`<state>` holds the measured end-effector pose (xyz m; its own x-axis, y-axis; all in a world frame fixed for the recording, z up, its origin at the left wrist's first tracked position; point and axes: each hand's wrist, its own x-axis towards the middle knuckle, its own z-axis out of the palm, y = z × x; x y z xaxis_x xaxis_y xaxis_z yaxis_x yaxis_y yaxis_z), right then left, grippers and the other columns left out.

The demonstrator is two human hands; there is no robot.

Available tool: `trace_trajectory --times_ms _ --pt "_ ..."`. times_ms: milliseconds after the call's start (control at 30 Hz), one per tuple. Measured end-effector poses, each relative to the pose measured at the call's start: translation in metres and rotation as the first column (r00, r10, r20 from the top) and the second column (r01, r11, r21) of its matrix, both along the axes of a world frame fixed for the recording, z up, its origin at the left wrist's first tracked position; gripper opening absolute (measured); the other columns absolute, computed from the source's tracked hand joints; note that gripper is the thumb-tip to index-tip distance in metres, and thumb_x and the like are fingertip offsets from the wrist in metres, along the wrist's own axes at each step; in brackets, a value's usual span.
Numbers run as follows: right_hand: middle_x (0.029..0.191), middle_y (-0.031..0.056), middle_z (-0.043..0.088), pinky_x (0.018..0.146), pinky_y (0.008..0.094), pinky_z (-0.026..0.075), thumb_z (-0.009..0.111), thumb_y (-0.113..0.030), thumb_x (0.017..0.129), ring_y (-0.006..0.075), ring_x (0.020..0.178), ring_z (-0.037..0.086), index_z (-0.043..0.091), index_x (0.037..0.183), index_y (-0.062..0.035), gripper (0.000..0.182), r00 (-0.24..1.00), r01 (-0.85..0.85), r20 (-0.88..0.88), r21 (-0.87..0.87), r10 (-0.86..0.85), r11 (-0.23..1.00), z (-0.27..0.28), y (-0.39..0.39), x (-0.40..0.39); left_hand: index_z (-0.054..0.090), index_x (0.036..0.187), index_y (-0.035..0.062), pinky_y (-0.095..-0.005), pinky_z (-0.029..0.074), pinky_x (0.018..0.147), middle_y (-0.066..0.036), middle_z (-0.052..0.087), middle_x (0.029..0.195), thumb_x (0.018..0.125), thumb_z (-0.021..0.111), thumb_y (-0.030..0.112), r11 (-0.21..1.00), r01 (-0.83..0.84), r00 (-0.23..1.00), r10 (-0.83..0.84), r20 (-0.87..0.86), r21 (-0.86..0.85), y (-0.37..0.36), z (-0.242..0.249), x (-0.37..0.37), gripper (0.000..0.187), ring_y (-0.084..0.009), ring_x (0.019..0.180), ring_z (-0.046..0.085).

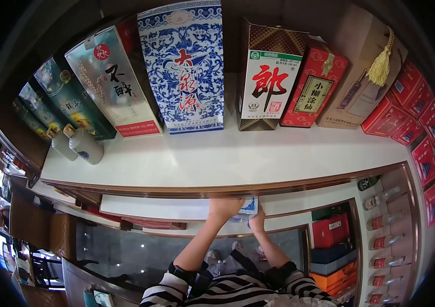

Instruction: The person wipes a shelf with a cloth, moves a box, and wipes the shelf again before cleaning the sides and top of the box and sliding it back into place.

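Just below the front edge of the upper shelf, a blue-and-white patterned box (250, 205) is held between my two hands. My left hand (225, 207) grips its left side, and its fingertips disappear beneath the shelf edge. On the right side, my right hand (258, 220) is closed against the box near its lower corner. The far part of the box is hidden by the shelf. Above, a tall liquor box (184, 71) with a similar blue-and-white pattern and red lettering stands on the white shelf (192, 158).
More boxed liquor stands along the shelf, including a brown-and-white box (271, 82) and a red box (313, 87). Two small ceramic bottles (85, 146) sit at its left end. Stacked red boxes (427, 158) and a column of glass bottles (386, 240) line the right.
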<state>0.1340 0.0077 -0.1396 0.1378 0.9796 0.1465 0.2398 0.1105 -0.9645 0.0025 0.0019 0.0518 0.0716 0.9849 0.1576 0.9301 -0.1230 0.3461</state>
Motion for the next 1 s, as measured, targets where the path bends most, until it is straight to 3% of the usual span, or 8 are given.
trace_trajectory --times_ms 33,167,267,367,667,800,867,1000 --pt "0.085 0.0206 0.057 0.074 0.0336 0.042 0.047 -0.011 0.079 0.0316 0.084 0.055 0.053 0.096 0.0007 0.021 0.953 -0.019 0.301 -0.068 0.038 0.998 -0.013 -0.008 0.006 0.057 0.093 0.0071 -0.0448 0.037 0.074 -0.013 0.057 0.091 0.075 0.044 0.033 1.0 -0.01 1.0 0.01 -0.002 0.019 0.0 -0.002 0.0 0.034 -0.0319 0.085 0.052" --pt "0.081 0.0219 0.057 0.073 0.031 0.041 0.047 -0.017 0.081 0.0272 0.082 0.057 0.055 0.09 0.0009 0.022 0.899 -0.117 0.386 -0.242 0.206 0.963 -0.027 -0.019 0.027 0.058 0.092 0.0073 -0.0454 0.037 0.073 -0.012 0.057 0.09 0.074 0.044 0.034 0.998 -0.013 1.0 0.014 -0.018 0.061 0.001 -0.011 -0.002 0.035 -0.031 0.084 0.052" --pt "0.08 0.0147 0.058 0.072 0.0302 0.04 0.05 -0.015 0.081 0.0215 0.077 0.055 0.054 0.092 0.0018 0.021 0.996 0.047 -0.063 -0.16 -0.058 0.986 0.027 0.004 0.027 0.058 0.091 0.0076 -0.0459 0.038 0.071 -0.011 0.058 0.088 0.074 0.045 0.034 0.989 0.013 1.0 -0.014 0.008 0.15 0.0 -0.011 -0.002 0.034 -0.0304 0.082 0.053" --pt "0.086 0.0089 0.055 0.075 0.0283 0.038 0.052 -0.019 0.082 0.0146 0.079 0.048 0.052 0.094 0.0041 0.026 0.896 0.112 -0.413 -0.143 -0.162 0.983 0.111 0.017 0.02 0.058 0.089 0.0077 -0.0453 0.039 0.068 -0.01 0.058 0.085 0.073 0.046 0.033 0.953 0.002 1.0 0.001 -0.011 0.302 0.001 -0.016 -0.002 0.032 -0.03 0.08 0.053" --pt "0.086 0.0084 0.057 0.071 0.0267 0.04 0.044 -0.013 0.085 0.0156 0.078 0.051 0.051 0.099 0.002 0.022 0.895 -0.026 -0.444 -0.145 -0.041 0.989 0.059 0.015 -0.008 0.059 0.083 0.0075 -0.0437 0.04 0.066 -0.011 0.058 0.081 0.072 0.047 0.033 0.973 -0.024 1.0 0.025 -0.005 0.228 0.002 -0.019 -0.001 0.03 -0.0303 0.077 0.054" --pt "0.081 0.0137 0.059 0.067 0.0294 0.041 0.048 -0.016 0.082 0.0213 0.074 0.055 0.05 0.102 0.0018 0.027 0.998 -0.019 -0.056 -0.141 0.011 0.99 0.007 -0.008 0.002 0.059 0.085 0.0073 -0.0439 0.04 0.068 -0.012 0.058 0.081 0.073 0.046 0.032 0.983 -0.016 1.0 0.014 0.013 0.182 0.003 -0.011 -0.001 0.03 -0.0306 0.077 0.054" --pt "0.079 0.0164 0.059 0.066 0.0305 0.042 0.047 -0.014 0.08 0.0233 0.073 0.056 0.05 0.102 0.0033 0.028 0.983 -0.098 0.099 -0.434 0.155 0.896 -0.004 -0.011 0.012 0.059 0.086 0.0073 -0.044 0.04 0.069 -0.012 0.058 0.082 0.073 0.046 0.032 0.995 -0.022 1.0 0.021 0.004 0.102 0.002 -0.006 -0.001 0.031 -0.0306 0.078 0.054" --pt "0.09 0.0091 0.058 0.07 0.0276 0.041 0.049 -0.017 0.08 0.0163 0.078 0.053 0.053 0.101 -0.0011 0.027 0.988 -0.043 -0.152 -0.408 -0.021 0.912 0.017 -0.002 0.018 0.058 0.092 0.0076 -0.045 0.038 0.072 -0.011 0.058 0.088 0.075 0.045 0.033 0.989 -0.017 0.999 0.021 -0.026 0.146 0.0 -0.008 -0.001 0.034 -0.0303 0.083 0.053"
